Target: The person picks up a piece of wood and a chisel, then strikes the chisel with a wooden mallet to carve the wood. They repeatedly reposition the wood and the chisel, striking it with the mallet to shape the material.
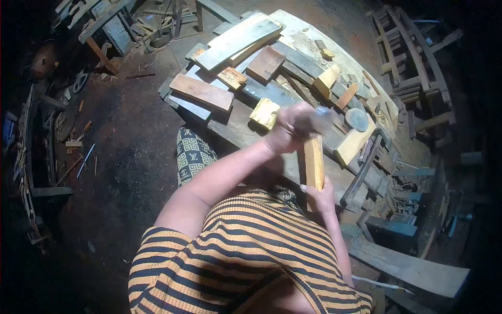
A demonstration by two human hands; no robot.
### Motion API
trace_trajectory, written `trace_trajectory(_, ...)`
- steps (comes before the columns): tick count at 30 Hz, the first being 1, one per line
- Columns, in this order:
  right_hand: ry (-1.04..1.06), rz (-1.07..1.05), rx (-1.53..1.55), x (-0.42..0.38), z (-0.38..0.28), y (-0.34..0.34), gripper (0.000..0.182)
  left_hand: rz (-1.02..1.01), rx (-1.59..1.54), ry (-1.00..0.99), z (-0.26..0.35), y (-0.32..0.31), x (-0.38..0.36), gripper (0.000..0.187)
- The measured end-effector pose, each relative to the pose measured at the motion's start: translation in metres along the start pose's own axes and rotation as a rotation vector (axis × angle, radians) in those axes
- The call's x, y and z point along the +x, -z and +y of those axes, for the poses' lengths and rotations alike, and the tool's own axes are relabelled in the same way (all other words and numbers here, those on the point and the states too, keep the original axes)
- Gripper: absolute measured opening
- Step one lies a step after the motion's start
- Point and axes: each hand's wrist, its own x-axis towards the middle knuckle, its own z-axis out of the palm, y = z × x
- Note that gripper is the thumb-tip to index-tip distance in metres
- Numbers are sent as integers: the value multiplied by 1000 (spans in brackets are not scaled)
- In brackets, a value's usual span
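Note:
My left hand [290,125] is closed, with its knuckles up, around a blurred tool [321,121] with a greyish end; motion smears its exact kind. This tool is over the upper end of a long yellowish wooden piece [314,162]. Fingers and thumb of my right hand [320,198] grip the lower end of that piece near the bench's front edge. Just left of my left hand lies a rough yellow wood block [265,113].
The wooden workbench [235,133] carries several boards and blocks, among them a reddish board [202,91], a pale plank [240,42] and a round grey disc [356,119]. A dark metal bar [362,170] lies at the right. Wooden frames [413,52] stand beyond.

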Motion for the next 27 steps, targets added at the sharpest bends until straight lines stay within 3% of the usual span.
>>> trace_trajectory(1,10,-9,-16,3,4,-1,57,-20,229,-50,-8,15,0,18)
trace_trajectory(4,-7,-11,-47,6,4,2,57,250,44,470,8,42,18,10)
trace_trajectory(6,-33,-12,-71,5,0,4,57,510,-208,479,-13,63,26,15)
trace_trajectory(7,-40,-11,-102,5,-3,5,57,549,-373,372,-18,69,32,16)
trace_trajectory(10,-65,-19,-122,0,-18,4,58,550,-470,301,-19,72,35,18)
trace_trajectory(13,-79,-32,-75,1,-20,2,58,568,-428,334,-20,70,35,20)
trace_trajectory(16,-83,-31,-79,2,-18,4,58,452,-526,407,-29,76,30,19)
trace_trajectory(23,-132,-41,-74,3,-18,4,59,459,-485,437,-32,77,30,18)
trace_trajectory(27,-155,-45,-126,2,-27,6,61,497,-610,477,-39,83,34,20)
